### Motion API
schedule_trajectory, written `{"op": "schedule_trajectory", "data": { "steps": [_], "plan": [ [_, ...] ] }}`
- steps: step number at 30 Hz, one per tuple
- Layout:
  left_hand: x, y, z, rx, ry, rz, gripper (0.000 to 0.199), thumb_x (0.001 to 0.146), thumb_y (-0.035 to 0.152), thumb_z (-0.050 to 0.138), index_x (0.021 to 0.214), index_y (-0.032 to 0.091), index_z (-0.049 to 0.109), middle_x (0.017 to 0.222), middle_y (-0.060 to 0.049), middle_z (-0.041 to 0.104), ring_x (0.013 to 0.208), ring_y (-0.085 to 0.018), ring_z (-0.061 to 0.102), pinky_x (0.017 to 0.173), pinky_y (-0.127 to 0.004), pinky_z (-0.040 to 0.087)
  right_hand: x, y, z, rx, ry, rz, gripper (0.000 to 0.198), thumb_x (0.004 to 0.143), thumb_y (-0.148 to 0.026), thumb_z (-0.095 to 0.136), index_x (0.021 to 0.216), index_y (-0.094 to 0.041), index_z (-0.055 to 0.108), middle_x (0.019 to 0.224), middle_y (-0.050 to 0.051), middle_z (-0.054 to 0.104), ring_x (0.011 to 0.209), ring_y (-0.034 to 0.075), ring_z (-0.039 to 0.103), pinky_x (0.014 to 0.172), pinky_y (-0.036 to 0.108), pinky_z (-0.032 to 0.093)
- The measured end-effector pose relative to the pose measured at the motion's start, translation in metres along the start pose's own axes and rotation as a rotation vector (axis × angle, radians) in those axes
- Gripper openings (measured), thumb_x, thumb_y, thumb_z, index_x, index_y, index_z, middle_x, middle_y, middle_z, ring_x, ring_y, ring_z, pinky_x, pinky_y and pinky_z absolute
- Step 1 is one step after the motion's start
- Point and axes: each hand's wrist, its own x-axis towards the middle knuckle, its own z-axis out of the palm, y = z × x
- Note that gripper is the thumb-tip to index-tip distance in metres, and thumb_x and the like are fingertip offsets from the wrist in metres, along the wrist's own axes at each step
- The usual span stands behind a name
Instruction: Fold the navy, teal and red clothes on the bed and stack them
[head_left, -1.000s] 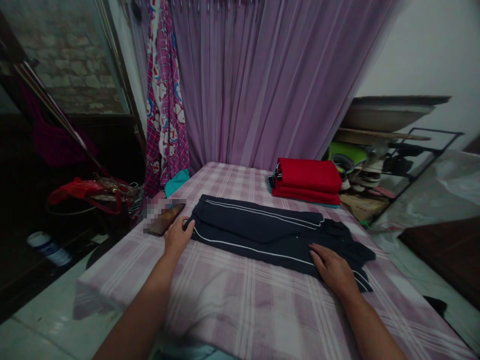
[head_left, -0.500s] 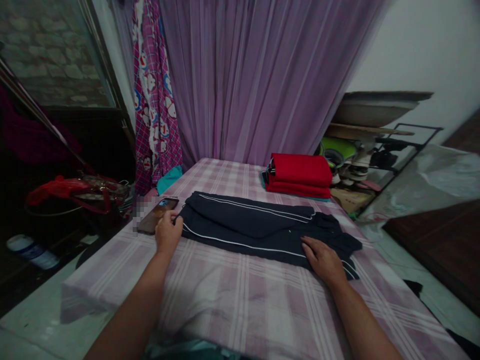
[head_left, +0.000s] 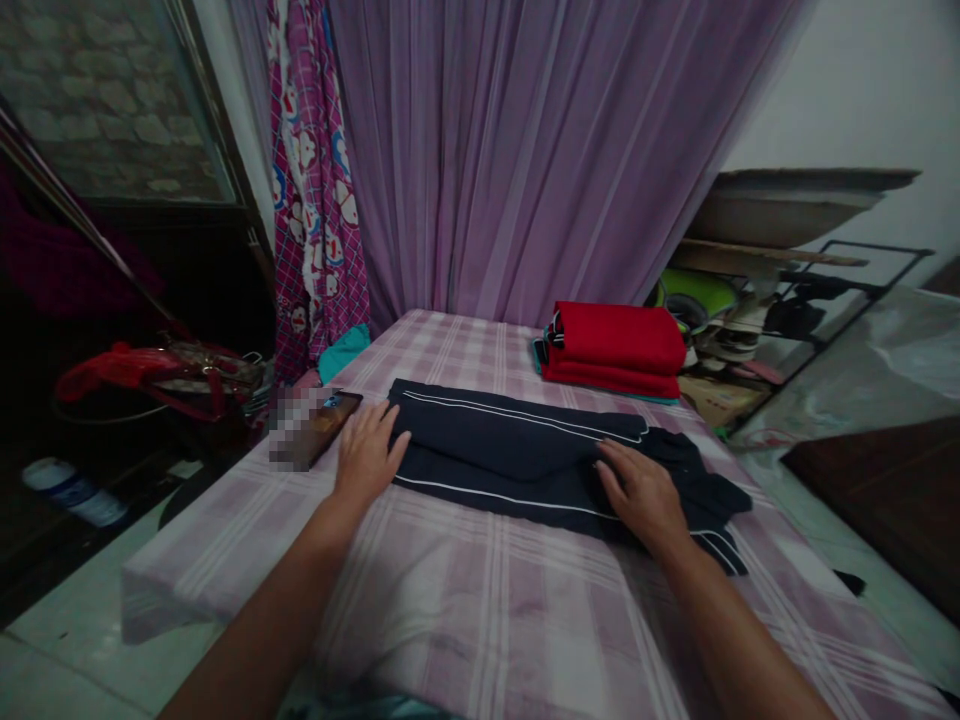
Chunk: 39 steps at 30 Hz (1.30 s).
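Observation:
A dark navy shirt [head_left: 495, 445] with white piping lies on the table, folded into a long strip, its bunched collar-and-sleeve end to the right. My left hand [head_left: 369, 450] rests at the shirt's left end, fingers spread, the tips over its edge. Over the right part of the shirt is my right hand [head_left: 643, 492], palm down with fingers apart; whether it presses on the cloth I cannot tell. Neither hand grips anything. Just left of my left hand lies a phone [head_left: 334, 422], partly blurred out.
A folded stack of red cloth [head_left: 619, 345] sits at the table's back right. The checked tablecloth [head_left: 465, 600] covers the table. Behind hangs a purple curtain [head_left: 510, 150]. A cluttered rack [head_left: 817, 290] stands right, and a white-and-blue bottle [head_left: 73, 492] lies at the lower left.
My left hand has spread its fingers and moved slightly up and right at the shirt's end. My right hand has shifted farther up over the cloth. The view has turned slightly.

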Motion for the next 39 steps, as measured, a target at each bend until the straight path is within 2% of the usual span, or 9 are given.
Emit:
{"op": "schedule_trajectory", "data": {
  "steps": [5,10,13,17,20,24,28,34,39],
  "plan": [
    [0.003,0.005,0.011,0.085,-0.219,0.075,0.051,0.092,0.046,0.049,0.136,0.022,0.056,0.153,-0.013,0.044,0.144,-0.033,0.033,0.119,-0.058,0.015,0.053,-0.047,0.018,-0.041,-0.052,-0.052,0.05,0.098,-0.04,0.038,0.141,-0.021,0.052,0.147,0.013,0.051,0.136,0.029,0.045,0.111,0.051,0.033],
    [0.004,0.0,0.013,-0.003,-0.276,0.022,0.05,0.09,0.048,0.052,0.133,0.023,0.059,0.152,-0.01,0.046,0.145,-0.03,0.032,0.115,-0.053,0.029,0.07,-0.056,0.055,-0.11,-0.482,0.034,0.051,0.098,-0.047,0.038,0.143,-0.027,0.05,0.15,0.012,0.047,0.139,0.029,0.041,0.109,0.057,0.034],
    [0.01,-0.011,0.014,-0.16,-0.244,-0.013,0.045,0.093,0.045,0.045,0.125,0.021,0.064,0.144,-0.008,0.056,0.14,-0.025,0.042,0.113,-0.043,0.037,0.083,-0.054,0.054,-0.139,-0.649,0.052,0.053,0.096,-0.052,0.039,0.141,-0.027,0.053,0.148,0.012,0.05,0.135,0.031,0.046,0.105,0.058,0.037],
    [0.016,-0.032,0.012,-0.269,-0.101,-0.145,0.038,0.093,0.038,0.041,0.117,0.022,0.067,0.126,-0.006,0.069,0.119,-0.021,0.06,0.107,-0.035,0.043,0.121,-0.073,0.034,-0.139,-0.657,-0.051,0.042,0.097,-0.045,0.04,0.115,-0.022,0.071,0.126,0.012,0.067,0.116,0.031,0.061,0.095,0.049,0.046],
    [0.015,-0.043,0.009,-0.205,-0.104,-0.256,0.037,0.088,0.038,0.05,0.118,0.022,0.065,0.12,-0.006,0.07,0.112,-0.023,0.063,0.1,-0.034,0.047,0.155,-0.108,0.033,-0.081,-0.598,-0.139,0.036,0.095,-0.035,0.044,0.109,-0.02,0.073,0.114,0.01,0.072,0.105,0.027,0.066,0.089,0.039,0.049],
    [0.006,-0.049,0.007,-0.102,-0.188,-0.342,0.041,0.087,0.043,0.053,0.119,0.02,0.063,0.11,-0.009,0.073,0.104,-0.024,0.066,0.093,-0.034,0.048,0.193,-0.166,0.058,0.013,-0.6,-0.266,0.034,0.094,-0.03,0.045,0.113,-0.022,0.073,0.121,0.007,0.071,0.109,0.024,0.065,0.092,0.033,0.048],
    [-0.001,-0.051,0.003,-0.055,-0.277,-0.363,0.038,0.088,0.053,0.049,0.106,0.024,0.067,0.104,-0.009,0.075,0.099,-0.026,0.068,0.08,-0.035,0.049,0.22,-0.21,0.091,0.076,-0.621,-0.249,0.037,0.096,-0.033,0.044,0.121,-0.024,0.07,0.126,0.005,0.069,0.115,0.024,0.063,0.096,0.033,0.047],
    [-0.005,-0.053,-0.004,-0.082,-0.366,-0.441,0.037,0.083,0.06,0.053,0.094,0.027,0.068,0.097,-0.008,0.076,0.09,-0.027,0.071,0.069,-0.035,0.047,0.25,-0.241,0.127,0.164,-0.765,-0.28,0.046,0.095,-0.043,0.047,0.132,-0.019,0.063,0.133,0.009,0.064,0.123,0.027,0.058,0.101,0.035,0.045],
    [-0.009,-0.05,-0.006,-0.062,-0.385,-0.449,0.031,0.081,0.057,0.056,0.09,0.029,0.065,0.094,-0.007,0.074,0.088,-0.027,0.069,0.066,-0.035,0.046,0.268,-0.255,0.145,0.223,-0.954,-0.335,0.046,0.091,-0.032,0.058,0.135,-0.019,0.061,0.125,0.006,0.069,0.106,0.021,0.068,0.09,0.026,0.05]
  ]
}}
